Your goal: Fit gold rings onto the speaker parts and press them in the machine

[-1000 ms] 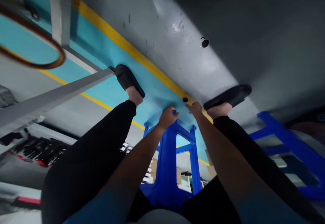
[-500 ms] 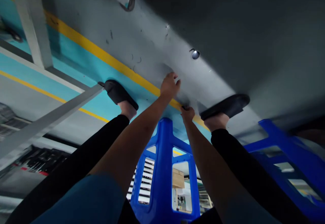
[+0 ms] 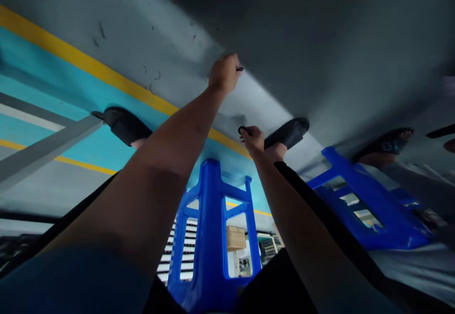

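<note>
My left hand is low over the grey floor, its fingers closed on a small dark round piece. Most of that piece is hidden by the fingers. Nearer to me, beside the right slipper, my right hand pinches a small black ring-shaped piece between thumb and fingers. The exact kind of either piece cannot be made out.
Between my legs stands a blue plastic stool; another blue stool is at the right. A left slipper rests by a grey metal bar. Another person's foot shows at far right. A yellow line crosses the floor.
My left hand has closed on the dark round piece that lay on the floor. My right hand has lifted forward with the black piece. The view has shifted right.
</note>
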Motion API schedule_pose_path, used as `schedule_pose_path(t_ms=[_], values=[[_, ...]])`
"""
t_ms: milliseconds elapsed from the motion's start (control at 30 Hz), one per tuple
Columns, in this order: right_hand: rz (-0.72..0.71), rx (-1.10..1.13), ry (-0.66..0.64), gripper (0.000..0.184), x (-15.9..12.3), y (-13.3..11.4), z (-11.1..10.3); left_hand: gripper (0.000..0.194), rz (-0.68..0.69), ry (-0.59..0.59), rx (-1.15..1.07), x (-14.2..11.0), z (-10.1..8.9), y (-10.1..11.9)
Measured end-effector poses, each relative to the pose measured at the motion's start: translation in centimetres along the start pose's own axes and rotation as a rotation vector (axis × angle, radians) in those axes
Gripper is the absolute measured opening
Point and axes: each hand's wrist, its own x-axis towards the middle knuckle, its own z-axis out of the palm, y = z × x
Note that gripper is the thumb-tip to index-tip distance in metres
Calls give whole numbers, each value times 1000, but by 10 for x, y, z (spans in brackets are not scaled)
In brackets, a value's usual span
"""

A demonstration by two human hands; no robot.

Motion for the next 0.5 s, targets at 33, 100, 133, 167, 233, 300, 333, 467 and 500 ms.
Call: schedule_pose_path(t_ms=[33,100,133,167,233,300,333,467,500], values=[[9,23,-12,15,-5,-5,-4,13,-2,-16,8,-13,-1,-3],[19,68,-43,19,-17,-17,-12,29,0,-46,44,-48,-3,-13],[17,90,-57,21,-25,-25,-15,34,-11,-61,54,-69,-6,-18],[10,113,-67,23,-34,-34,-18,35,-30,-70,60,-93,-10,-23],[-22,160,-74,26,-63,-59,-24,30,-90,-71,71,-146,-23,-29],[-82,220,-69,27,-112,-92,-35,25,-150,-56,68,-202,-41,-25],[-124,257,-66,27,-144,-108,-44,22,-172,-64,57,-231,-51,-21],[-370,430,-41,27,-295,-147,-105,19,-119,-89,25,-333,-83,7],[-440,478,-8,28,-329,-149,-129,17,-101,-98,24,-352,-88,13]])
